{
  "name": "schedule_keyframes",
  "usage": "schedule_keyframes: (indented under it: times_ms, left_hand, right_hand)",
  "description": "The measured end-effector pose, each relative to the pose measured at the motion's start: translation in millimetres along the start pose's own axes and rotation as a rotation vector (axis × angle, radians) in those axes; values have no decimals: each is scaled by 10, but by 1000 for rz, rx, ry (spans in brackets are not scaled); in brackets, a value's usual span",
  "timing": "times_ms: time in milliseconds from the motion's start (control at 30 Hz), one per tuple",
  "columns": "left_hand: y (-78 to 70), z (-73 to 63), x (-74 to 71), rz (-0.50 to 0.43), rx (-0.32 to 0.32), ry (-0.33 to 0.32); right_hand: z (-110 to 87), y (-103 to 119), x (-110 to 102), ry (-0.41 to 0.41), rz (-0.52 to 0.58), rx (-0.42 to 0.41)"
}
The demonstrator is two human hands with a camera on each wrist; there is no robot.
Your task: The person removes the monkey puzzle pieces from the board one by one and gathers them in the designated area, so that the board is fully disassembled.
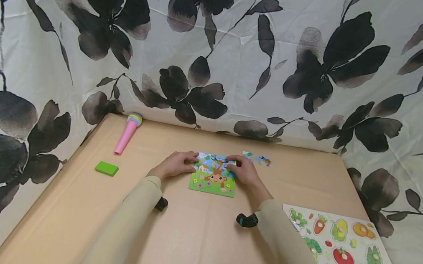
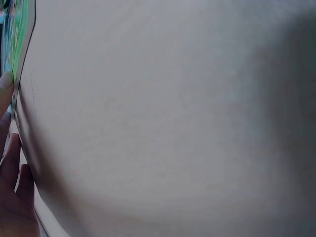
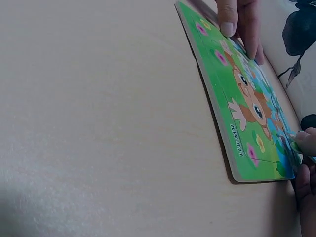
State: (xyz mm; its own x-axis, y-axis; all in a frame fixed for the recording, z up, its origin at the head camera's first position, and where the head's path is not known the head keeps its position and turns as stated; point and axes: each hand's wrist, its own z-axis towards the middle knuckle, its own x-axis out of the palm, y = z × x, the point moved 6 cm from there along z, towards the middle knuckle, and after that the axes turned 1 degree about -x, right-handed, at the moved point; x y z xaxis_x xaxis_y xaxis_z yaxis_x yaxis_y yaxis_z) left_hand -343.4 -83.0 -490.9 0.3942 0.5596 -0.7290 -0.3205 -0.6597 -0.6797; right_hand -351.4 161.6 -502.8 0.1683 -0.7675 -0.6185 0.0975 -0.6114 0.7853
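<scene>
A monkey jigsaw puzzle in a flat board lies on the table, green at the near side and blue at the far side. At its left edge my left hand rests, thumb and extended fingers touching the board; the right wrist view also shows this thumb on top. My right hand is over the far right corner. In the right wrist view it pinches a small puzzle piece with a green edge, mostly hidden by the fingers. Loose puzzle pieces lie just beyond that hand.
A pink toy microphone and a green block lie at the left. A vegetable picture board is at the near right, partly under my right sleeve. Floral cloth hangs behind the table.
</scene>
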Motion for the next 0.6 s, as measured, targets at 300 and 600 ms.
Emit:
schedule_keyframes:
  times_ms: [300,600]
  left_hand:
    - [11,4,-3,0,-20,2]
    - [9,10,0,6,-24,10]
  right_hand:
    - [-20,-53,-150,-35,58,15]
    - [-35,-272,-647,-167,247,86]
